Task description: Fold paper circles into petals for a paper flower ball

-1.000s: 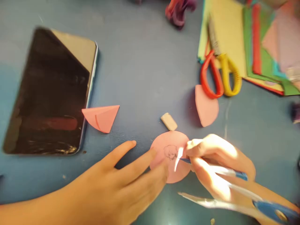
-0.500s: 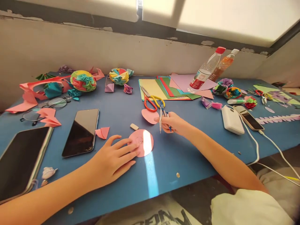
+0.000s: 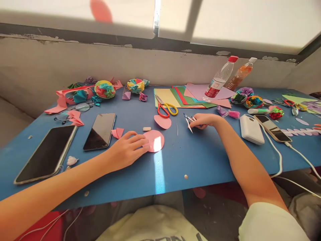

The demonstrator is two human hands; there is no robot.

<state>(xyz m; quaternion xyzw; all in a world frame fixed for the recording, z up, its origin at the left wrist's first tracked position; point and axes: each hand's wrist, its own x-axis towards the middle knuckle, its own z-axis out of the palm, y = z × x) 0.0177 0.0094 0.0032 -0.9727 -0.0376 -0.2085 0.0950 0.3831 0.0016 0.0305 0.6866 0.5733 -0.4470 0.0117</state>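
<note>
Down on the blue tabletop [image 3: 200, 157], the left hand [image 3: 126, 150] lies palm down with its fingers [image 3: 142, 142] spread flat, pressing the left edge of a pink paper circle [image 3: 154, 140]; nothing is gripped. A strip of sunlight crosses the circle. Just behind it lie a small eraser [image 3: 146, 129] and a pink paper half-circle [image 3: 163, 122]. Off to the right, well apart from the circle, the right hand [image 3: 204, 120] rests on the tabletop, fingers curled narrowly around a drawing compass [image 3: 188, 121] whose metal legs point toward the person. Red-and-yellow scissors [image 3: 166, 107] sit on a stack of coloured paper [image 3: 180, 95] beyond. Two phones [image 3: 100, 130] lie to the left of the left hand, a white power bank [image 3: 250, 129] to the right.
</note>
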